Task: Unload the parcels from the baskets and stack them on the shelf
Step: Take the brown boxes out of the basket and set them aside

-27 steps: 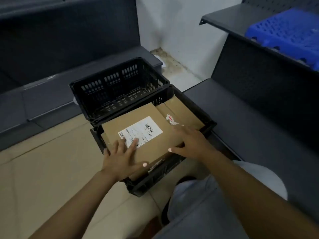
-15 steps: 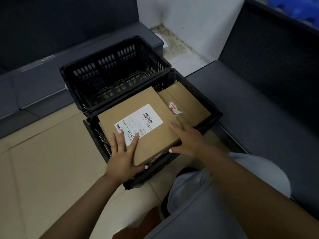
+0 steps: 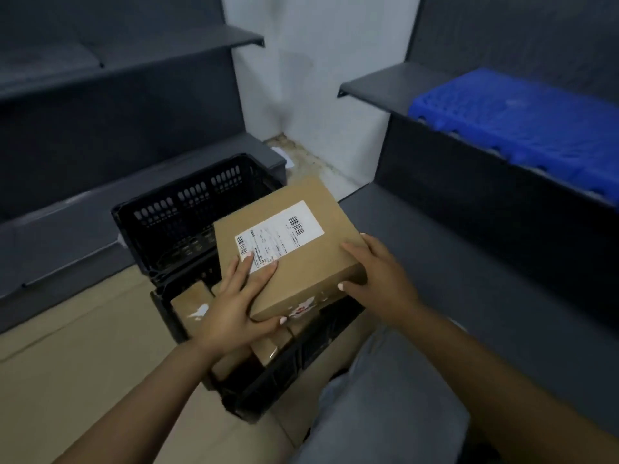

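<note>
A flat brown cardboard parcel with a white barcode label is held in the air above the near black basket. My left hand grips its near left corner, fingers on the label. My right hand holds its right edge. Smaller brown parcels lie in the near basket beneath it. A second black basket behind shows only its slatted floor and walls. A low dark grey shelf runs along the right.
A blue plastic crate sits on the upper right shelf. Dark grey shelves line the left wall. A white wall fills the corner between them. The floor is beige tile. My grey-clad knee is beside the near basket.
Both hands have lifted the labelled parcel out of the near basket and carried it up and to the right. Smaller parcels beneath it are uncovered. The camera has tilted upward.
</note>
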### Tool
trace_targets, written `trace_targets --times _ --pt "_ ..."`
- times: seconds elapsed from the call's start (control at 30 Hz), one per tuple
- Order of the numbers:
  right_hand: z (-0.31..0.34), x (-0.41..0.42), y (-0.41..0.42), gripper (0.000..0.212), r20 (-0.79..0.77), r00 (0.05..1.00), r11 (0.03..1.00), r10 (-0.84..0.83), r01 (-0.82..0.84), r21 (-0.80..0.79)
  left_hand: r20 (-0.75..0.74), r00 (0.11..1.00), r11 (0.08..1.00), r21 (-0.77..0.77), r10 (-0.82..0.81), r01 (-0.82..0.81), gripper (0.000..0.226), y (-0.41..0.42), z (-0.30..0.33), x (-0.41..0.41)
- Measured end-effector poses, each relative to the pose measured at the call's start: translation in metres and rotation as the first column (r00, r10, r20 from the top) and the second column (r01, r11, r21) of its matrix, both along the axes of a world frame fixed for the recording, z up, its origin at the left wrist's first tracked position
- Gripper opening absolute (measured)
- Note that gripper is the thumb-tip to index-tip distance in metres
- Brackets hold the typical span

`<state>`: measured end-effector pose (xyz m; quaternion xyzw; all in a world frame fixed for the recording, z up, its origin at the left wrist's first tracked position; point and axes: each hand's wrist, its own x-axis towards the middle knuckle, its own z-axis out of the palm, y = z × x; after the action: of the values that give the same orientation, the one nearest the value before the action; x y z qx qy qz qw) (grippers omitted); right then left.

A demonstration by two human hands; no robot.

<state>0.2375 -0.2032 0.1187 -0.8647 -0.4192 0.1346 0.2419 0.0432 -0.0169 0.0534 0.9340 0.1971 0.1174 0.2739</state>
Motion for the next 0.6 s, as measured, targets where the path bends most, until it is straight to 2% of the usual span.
trace_targets --times 0.17,0.37,0.47,0.6 --pt "0.087 0.007 -0.077 0.067 0.171 0.964 0.964 -0.202 0.165 0.21 0.16 0.964 0.965 0.194 -0.211 0.179 0.093 -0.025 0.094 0.057" --pt "0.17 0.017 -0.173 0.066 0.259 0.838 0.833 -0.48 0.343 0.435 0.253 0.859 0.862 0.379 -0.446 0.336 0.093 -0.086 0.208 0.145" --pt "0.186 0.028 -0.213 0.065 0.28 0.767 0.785 -0.577 0.426 0.451 0.239 0.803 0.803 0.422 -0.546 0.42 0.093 -0.122 0.231 0.188" --pt "0.187 0.046 -0.259 0.063 0.231 0.705 0.716 -0.671 0.534 0.45 0.207 0.744 0.748 0.408 -0.635 0.524 0.094 -0.17 0.243 0.241"
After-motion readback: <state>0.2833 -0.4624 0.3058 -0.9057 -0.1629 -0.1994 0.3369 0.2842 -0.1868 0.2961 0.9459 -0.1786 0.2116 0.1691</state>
